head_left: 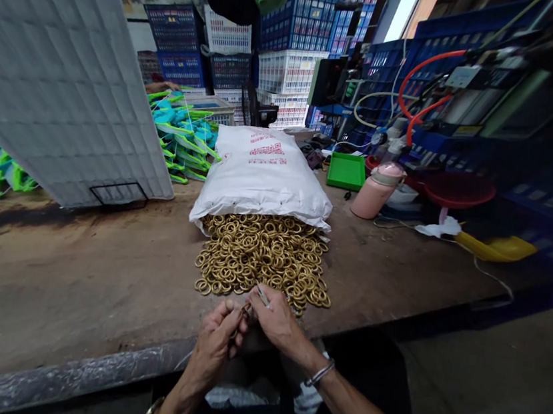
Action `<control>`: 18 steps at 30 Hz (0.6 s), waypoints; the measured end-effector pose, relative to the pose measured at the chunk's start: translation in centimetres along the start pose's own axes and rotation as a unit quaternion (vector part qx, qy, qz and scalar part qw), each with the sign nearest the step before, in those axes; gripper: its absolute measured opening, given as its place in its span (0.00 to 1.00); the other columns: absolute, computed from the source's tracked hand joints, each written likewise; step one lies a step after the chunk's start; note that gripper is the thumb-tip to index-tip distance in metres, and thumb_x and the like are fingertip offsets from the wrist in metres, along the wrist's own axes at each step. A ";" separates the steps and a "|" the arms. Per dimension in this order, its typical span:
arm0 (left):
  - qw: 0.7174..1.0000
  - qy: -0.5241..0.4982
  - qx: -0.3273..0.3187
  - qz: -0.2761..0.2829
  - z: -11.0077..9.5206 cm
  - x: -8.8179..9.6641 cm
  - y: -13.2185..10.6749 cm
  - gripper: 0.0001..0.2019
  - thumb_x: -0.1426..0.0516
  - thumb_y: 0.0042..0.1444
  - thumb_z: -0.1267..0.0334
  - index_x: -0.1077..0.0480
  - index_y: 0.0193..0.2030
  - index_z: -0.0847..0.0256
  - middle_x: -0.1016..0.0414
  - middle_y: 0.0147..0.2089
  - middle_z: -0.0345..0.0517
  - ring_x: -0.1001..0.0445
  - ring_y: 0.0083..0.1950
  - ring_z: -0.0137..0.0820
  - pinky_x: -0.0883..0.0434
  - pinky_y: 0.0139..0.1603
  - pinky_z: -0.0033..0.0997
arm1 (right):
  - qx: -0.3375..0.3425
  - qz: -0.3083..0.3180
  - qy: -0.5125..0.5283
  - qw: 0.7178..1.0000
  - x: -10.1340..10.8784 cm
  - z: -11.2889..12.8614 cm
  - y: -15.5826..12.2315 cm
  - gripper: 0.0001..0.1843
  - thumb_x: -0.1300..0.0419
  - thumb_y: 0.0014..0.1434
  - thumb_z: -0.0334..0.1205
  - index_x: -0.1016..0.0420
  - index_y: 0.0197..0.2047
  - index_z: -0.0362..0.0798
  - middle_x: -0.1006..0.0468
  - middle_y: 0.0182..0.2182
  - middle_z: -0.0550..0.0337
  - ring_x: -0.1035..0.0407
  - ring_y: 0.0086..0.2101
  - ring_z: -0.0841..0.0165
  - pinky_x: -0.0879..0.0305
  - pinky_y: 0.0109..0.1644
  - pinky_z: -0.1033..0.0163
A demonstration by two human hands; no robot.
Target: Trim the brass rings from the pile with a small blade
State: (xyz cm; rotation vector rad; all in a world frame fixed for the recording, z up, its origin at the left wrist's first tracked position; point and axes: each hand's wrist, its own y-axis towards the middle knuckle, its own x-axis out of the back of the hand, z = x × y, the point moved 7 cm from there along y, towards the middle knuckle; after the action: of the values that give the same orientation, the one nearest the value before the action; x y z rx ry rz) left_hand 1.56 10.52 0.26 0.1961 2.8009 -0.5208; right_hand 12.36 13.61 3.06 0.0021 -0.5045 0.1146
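My left hand (222,328) is closed with its thumb and fingers pinched on a brass-coloured ring (246,309), only part of which shows. Close against it on the right, my right hand (273,317) is closed round a small, slim metal tool (262,295) with a pale, pointed end; its exact kind is too small to make out. Both hands are at the table's front edge. Just beyond them lies a heap of brass-coloured rings (263,259), spilling from the mouth of a white woven sack (270,173) with red print.
A tall white padded panel (71,74) stands at the left, with green and blue items (185,132) behind it. Toward the right are a green tray (346,170), a pink bottle (377,192), a yellow scoop (496,249) and a machine with orange hoses (472,90).
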 end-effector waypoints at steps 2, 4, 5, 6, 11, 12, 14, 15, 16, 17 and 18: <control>1.000 -0.001 -0.005 -0.012 -0.1 0.2 -0.1 0.15 0.44 0.47 0.51 0.41 0.30 0.61 0.35 0.22 0.34 0.42 0.16 0.18 0.49 0.14 0.15 | 0.025 -0.022 -0.074 0.997 0.4 -0.1 -0.2 0.08 0.53 0.53 0.33 0.37 0.25 0.46 0.37 0.19 0.66 0.45 0.22 0.75 0.53 0.26 0.69; 1.000 0.002 -0.007 -0.024 -0.2 0.4 0.0 0.16 0.44 0.47 0.50 0.41 0.31 0.60 0.35 0.22 0.34 0.42 0.16 0.18 0.49 0.13 0.15 | 0.061 -0.017 -0.145 0.987 0.2 0.2 -0.7 0.07 0.52 0.49 0.28 0.36 0.28 0.47 0.34 0.21 0.65 0.43 0.23 0.74 0.55 0.27 0.69; 1.000 0.005 -0.006 -0.028 -0.2 0.5 0.0 0.16 0.44 0.47 0.50 0.41 0.32 0.60 0.35 0.22 0.34 0.42 0.16 0.18 0.49 0.13 0.15 | 0.077 -0.006 -0.174 0.982 0.0 0.3 -0.9 0.08 0.52 0.47 0.27 0.35 0.29 0.47 0.33 0.22 0.65 0.43 0.24 0.74 0.55 0.28 0.68; 0.999 0.007 -0.006 -0.031 -0.2 0.6 0.0 0.16 0.43 0.47 0.50 0.41 0.32 0.60 0.35 0.22 0.34 0.42 0.16 0.18 0.49 0.14 0.15 | 0.087 0.005 -0.200 0.976 -0.3 0.3 -1.2 0.10 0.52 0.46 0.26 0.35 0.30 0.48 0.32 0.22 0.65 0.42 0.24 0.74 0.56 0.28 0.68; 0.999 0.022 -0.008 -0.044 -0.2 0.7 0.0 0.17 0.43 0.45 0.50 0.41 0.32 0.60 0.35 0.21 0.34 0.41 0.16 0.18 0.47 0.14 0.15 | 0.093 0.028 -0.274 0.957 -1.2 0.0 -1.7 0.13 0.52 0.46 0.28 0.34 0.36 0.49 0.30 0.25 0.62 0.39 0.26 0.71 0.57 0.29 0.66; 0.998 0.030 -0.009 -0.046 -0.3 0.8 0.0 0.17 0.43 0.45 0.50 0.41 0.32 0.60 0.35 0.21 0.33 0.42 0.16 0.18 0.48 0.14 0.15 | 0.092 0.028 -0.281 0.955 -1.3 -0.1 -1.7 0.14 0.52 0.46 0.28 0.34 0.36 0.49 0.29 0.25 0.62 0.39 0.26 0.71 0.56 0.29 0.66; 0.997 0.050 -0.019 -0.046 -0.3 0.8 0.0 0.16 0.43 0.46 0.51 0.40 0.32 0.60 0.36 0.20 0.33 0.42 0.15 0.18 0.48 0.13 0.15 | 0.088 0.030 -0.294 0.951 -1.5 -0.3 -1.7 0.15 0.51 0.46 0.28 0.35 0.37 0.48 0.29 0.26 0.61 0.38 0.27 0.70 0.56 0.30 0.66; 0.997 0.060 -0.027 -0.045 -0.4 0.9 0.0 0.15 0.44 0.46 0.51 0.40 0.31 0.60 0.36 0.20 0.33 0.43 0.15 0.18 0.48 0.13 0.16 | 0.085 0.032 -0.301 0.949 -1.6 -0.4 -1.7 0.15 0.51 0.45 0.28 0.35 0.38 0.48 0.29 0.26 0.61 0.38 0.28 0.69 0.55 0.30 0.66; 0.996 0.066 -0.035 -0.043 -0.5 1.0 0.0 0.15 0.44 0.47 0.51 0.40 0.30 0.60 0.36 0.20 0.33 0.43 0.14 0.18 0.48 0.13 0.16 | 0.083 0.036 -0.306 0.948 -1.7 -0.4 -1.7 0.16 0.51 0.45 0.28 0.35 0.39 0.47 0.29 0.27 0.60 0.37 0.28 0.69 0.55 0.30 0.65; 0.996 0.067 -0.041 -0.043 -0.5 1.1 -0.1 0.15 0.44 0.47 0.51 0.40 0.30 0.60 0.36 0.20 0.33 0.43 0.15 0.18 0.47 0.13 0.16 | 0.083 0.040 -0.311 0.946 -1.9 -0.3 -1.8 0.17 0.51 0.45 0.28 0.36 0.40 0.47 0.29 0.27 0.60 0.37 0.28 0.69 0.54 0.30 0.65; 0.996 0.063 -0.043 -0.045 -0.4 1.3 -0.2 0.15 0.45 0.48 0.51 0.40 0.29 0.60 0.36 0.20 0.33 0.43 0.15 0.18 0.47 0.13 0.16 | 0.082 0.045 -0.315 0.944 -2.1 -0.3 -1.8 0.17 0.51 0.45 0.28 0.36 0.41 0.46 0.29 0.27 0.59 0.37 0.28 0.68 0.54 0.30 0.65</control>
State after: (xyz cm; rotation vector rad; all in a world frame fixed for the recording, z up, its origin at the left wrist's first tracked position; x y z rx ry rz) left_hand 0.21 10.56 0.34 0.0875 2.9587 -0.4203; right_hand 10.89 11.61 1.88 0.1835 -1.1360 0.2479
